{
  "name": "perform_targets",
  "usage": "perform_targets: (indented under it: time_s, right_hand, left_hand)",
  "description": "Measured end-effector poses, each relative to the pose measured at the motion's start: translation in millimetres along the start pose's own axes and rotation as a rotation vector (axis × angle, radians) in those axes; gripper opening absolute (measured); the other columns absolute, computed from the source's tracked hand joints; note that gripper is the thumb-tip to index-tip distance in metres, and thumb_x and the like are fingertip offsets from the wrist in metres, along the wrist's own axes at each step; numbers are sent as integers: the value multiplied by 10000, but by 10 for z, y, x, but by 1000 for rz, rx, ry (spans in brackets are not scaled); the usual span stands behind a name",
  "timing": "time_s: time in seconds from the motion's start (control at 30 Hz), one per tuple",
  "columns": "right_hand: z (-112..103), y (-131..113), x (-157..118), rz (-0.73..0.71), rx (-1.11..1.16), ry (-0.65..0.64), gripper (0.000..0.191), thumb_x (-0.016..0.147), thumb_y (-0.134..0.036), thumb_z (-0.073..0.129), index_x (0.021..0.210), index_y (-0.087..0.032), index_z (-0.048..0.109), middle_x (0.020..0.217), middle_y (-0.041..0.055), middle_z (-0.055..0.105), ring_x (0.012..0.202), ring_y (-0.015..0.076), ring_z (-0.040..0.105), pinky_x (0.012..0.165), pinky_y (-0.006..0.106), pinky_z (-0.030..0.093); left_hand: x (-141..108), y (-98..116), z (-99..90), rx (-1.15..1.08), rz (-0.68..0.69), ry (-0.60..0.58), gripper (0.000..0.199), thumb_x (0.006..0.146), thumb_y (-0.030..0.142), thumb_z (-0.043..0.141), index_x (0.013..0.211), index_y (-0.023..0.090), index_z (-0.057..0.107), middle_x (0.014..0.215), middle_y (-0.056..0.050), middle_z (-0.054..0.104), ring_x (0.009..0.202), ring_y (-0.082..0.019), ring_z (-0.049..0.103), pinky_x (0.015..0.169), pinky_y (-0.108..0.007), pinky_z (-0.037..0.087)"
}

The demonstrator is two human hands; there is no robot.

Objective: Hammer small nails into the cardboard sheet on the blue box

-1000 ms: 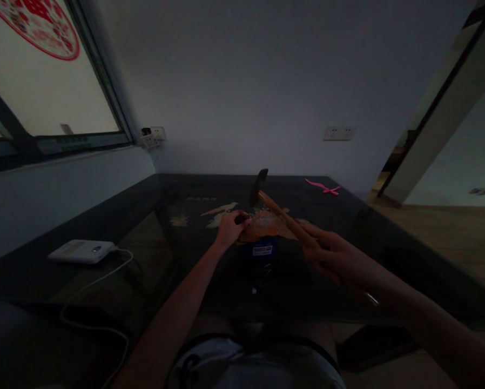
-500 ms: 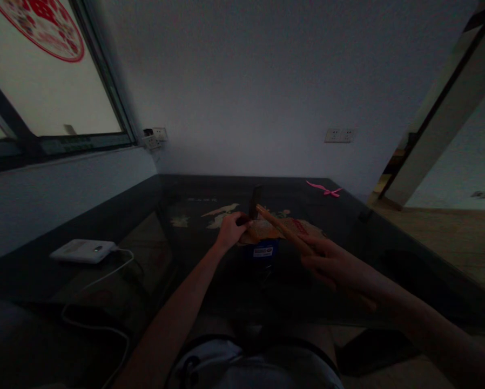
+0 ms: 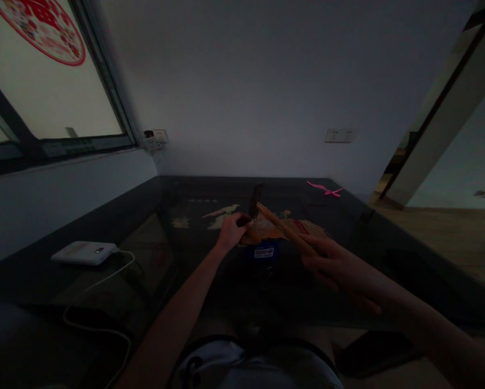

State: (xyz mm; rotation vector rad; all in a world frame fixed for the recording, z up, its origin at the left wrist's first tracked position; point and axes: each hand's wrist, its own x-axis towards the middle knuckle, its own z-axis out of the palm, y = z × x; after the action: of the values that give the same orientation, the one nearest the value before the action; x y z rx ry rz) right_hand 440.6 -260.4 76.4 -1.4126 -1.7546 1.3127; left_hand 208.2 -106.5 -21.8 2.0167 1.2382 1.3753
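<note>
The right hand (image 3: 332,261) was clamped around the wooden handle of a hammer (image 3: 278,220); its dark head stood near the left end of a red-printed brown wrapper (image 3: 265,229) on the black table (image 3: 194,275). The left hand (image 3: 231,232) curled beside that head — whether its fingertips pinched anything, I could not tell.

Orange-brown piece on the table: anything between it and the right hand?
Yes: the hammer, gripped in the right hand, slants over the orange-brown piece. The left hand has fingertips at its left end, near the hammer head. Contact: too dark to tell.
</note>
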Motion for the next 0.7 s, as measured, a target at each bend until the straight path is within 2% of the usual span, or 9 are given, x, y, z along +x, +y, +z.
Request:
perform_targets:
  time_s: [0.17, 0.33, 0.53, 0.63, 0.7]
  right_hand:
    - [-19, -51, -44, -64, -12, 58, 658, 745, -258, 542, 1380, -190, 383, 505, -82, 454, 339, 69, 361, 312, 170, 287]
    - [-6, 26, 17, -58, -12, -3, 601, 723, -238, 544, 1318, -189, 479, 529, -64, 497, 345, 68, 359, 334, 185, 301]
    - [-20, -38, -20, -16, -22, 50, 704, 741, -255, 540, 1410, -211, 326, 586, -65, 493, 368, 62, 337, 335, 174, 268]
    - [-22, -10, -13, -40, -18, 36, 690, 738, -259, 550, 1397, -210, 348, 652, -52, 503, 431, 67, 376, 368, 167, 300]
    - [-12, 41, 13, -35, -29, 3, 660, 735, -259, 548, 1370, -178, 390, 608, -65, 470, 426, 70, 379, 365, 170, 306]
  left_hand:
    - [8, -27, 24, -79, -14, 8, 104, 720, 210, 635, 791, 135, 646, 792, -59, 691, 731, -160, 651, 715, -289, 515]
    - [7, 21, -6, 29, -19, 2, 133, 712, 224, 652, 809, 134, 655, 778, -58, 690, 721, -175, 645, 685, -299, 507]
    - [-3, 58, -17, -21, -19, -7, 82, 725, 186, 635, 789, 136, 649, 782, -53, 690, 728, -163, 649, 701, -288, 513]
    - [4, 57, -14, -28, -32, -18, 86, 730, 184, 630, 795, 133, 650, 780, -55, 691, 722, -162, 650, 694, -285, 514]
    - [8, 64, -18, 5, -33, -20, 101, 725, 191, 636, 804, 131, 653, 776, -57, 690, 718, -167, 648, 679, -287, 512]
